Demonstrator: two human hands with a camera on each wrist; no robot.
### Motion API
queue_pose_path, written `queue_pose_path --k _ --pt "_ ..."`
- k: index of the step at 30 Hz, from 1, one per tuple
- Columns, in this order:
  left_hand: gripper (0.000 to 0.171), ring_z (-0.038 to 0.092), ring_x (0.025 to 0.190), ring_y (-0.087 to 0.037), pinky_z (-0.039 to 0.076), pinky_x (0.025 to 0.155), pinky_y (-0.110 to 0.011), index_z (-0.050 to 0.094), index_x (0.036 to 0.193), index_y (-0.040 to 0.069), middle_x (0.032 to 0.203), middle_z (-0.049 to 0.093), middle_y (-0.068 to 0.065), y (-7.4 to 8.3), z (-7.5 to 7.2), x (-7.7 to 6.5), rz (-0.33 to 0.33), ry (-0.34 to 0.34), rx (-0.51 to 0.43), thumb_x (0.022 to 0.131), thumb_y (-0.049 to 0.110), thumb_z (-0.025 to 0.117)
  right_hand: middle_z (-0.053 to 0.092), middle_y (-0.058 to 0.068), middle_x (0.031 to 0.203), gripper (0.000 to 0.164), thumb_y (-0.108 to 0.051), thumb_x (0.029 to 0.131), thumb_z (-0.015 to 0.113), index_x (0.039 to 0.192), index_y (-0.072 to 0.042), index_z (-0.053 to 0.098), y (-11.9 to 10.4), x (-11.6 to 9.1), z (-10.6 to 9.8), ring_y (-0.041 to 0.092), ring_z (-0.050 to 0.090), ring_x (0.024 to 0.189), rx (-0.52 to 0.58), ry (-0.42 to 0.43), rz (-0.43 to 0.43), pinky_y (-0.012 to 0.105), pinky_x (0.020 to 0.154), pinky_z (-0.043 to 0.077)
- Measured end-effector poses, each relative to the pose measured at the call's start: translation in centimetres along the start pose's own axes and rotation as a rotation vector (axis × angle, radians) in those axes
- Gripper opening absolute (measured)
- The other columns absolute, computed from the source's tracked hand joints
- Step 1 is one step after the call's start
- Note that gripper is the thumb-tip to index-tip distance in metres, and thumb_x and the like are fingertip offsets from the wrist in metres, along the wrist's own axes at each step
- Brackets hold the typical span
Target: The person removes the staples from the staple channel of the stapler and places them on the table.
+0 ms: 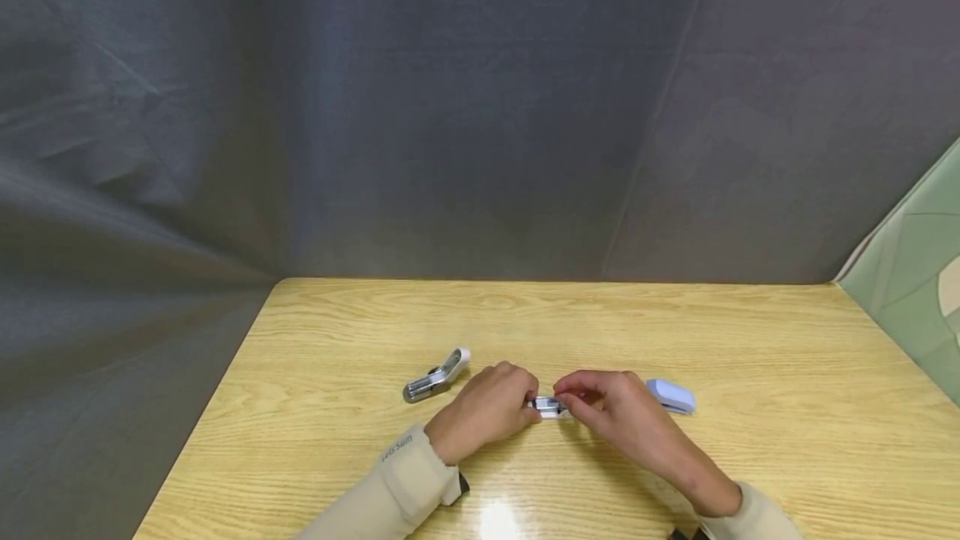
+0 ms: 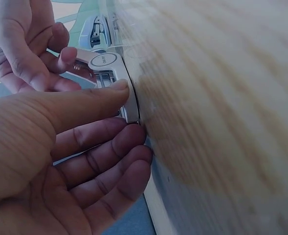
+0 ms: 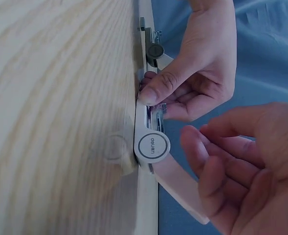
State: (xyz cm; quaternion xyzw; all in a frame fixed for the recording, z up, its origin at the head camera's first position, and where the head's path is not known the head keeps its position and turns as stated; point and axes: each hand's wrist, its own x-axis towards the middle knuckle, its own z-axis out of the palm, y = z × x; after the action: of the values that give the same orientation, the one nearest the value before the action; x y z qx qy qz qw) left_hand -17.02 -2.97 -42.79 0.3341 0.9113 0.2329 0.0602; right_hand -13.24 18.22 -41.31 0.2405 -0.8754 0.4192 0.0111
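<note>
3 staplers | 1 white stapler point(image 1: 550, 408) unfolded on table point(image 1: 337, 340) | left hand point(image 1: 486, 412) pinches its base; right hand point(image 1: 624, 417) close, contact cannot tell | 1 grey stapler point(image 1: 426, 385) left, 1 blue stapler point(image 1: 672, 396) right

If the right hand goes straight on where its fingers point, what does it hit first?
Probably the opened white stapler with a silver metal rail, pinched by the left hand; exact gap unclear.

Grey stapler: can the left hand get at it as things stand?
Probably not while the left hand pinches the white stapler; otherwise, the way to the nearby grey stapler looks free.
</note>
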Motion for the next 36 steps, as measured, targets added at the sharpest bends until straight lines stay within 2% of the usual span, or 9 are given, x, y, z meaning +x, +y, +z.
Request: queue_pose_path --k 6,13,28,36 --pt "0.034 0.038 0.051 -0.004 0.032 0.048 -0.020 0.057 0.067 0.017 0.059 0.046 0.008 -0.04 0.05 0.04 -0.009 -0.005 -0.012 0.090 0.016 0.082 0.075 -0.006 0.088 0.006 -0.011 0.096 0.075 0.100 -0.011 0.079 -0.20 0.32 0.28 0.000 0.062 0.069 -0.133 -0.001 0.015 0.024 0.057 0.050" --pt "0.034 0.038 0.051 -0.004 0.033 0.048 -0.021 0.057 0.066 0.017 0.059 0.047 0.008 -0.08 0.09 0.09 -0.008 0.000 0.004 0.089 0.016 0.082 0.074 -0.006 0.085 0.005 -0.008 0.093 0.076 0.096 -0.010 0.079 -0.35 0.48 0.64 -0.003 0.060 0.067 -0.212 -0.003 0.024 0.023 0.057 0.049" --pt "0.035 0.038 0.051 -0.004 0.032 0.048 -0.021 0.056 0.065 0.017 0.059 0.046 0.008 -0.13 0.08 -0.05 -0.015 -0.002 0.003 0.089 0.016 0.082 0.074 -0.005 0.086 0.004 -0.004 0.092 0.075 0.094 -0.006 0.078 -0.29 0.65 1.00 -0.002 0.062 0.072 -0.238 0.016 0.012 0.022 0.061 0.052" --pt "0.034 0.037 0.051 -0.004 0.032 0.049 -0.021 0.057 0.066 0.017 0.059 0.046 0.008 -0.19 0.14 0.07 -0.012 0.002 0.000 0.089 0.017 0.082 0.072 -0.006 0.082 0.005 -0.002 0.093 0.073 0.094 -0.005 0.077 -0.45 0.67 0.75 -0.002 0.053 0.063 -0.230 0.012 0.024 0.022 0.055 0.048"
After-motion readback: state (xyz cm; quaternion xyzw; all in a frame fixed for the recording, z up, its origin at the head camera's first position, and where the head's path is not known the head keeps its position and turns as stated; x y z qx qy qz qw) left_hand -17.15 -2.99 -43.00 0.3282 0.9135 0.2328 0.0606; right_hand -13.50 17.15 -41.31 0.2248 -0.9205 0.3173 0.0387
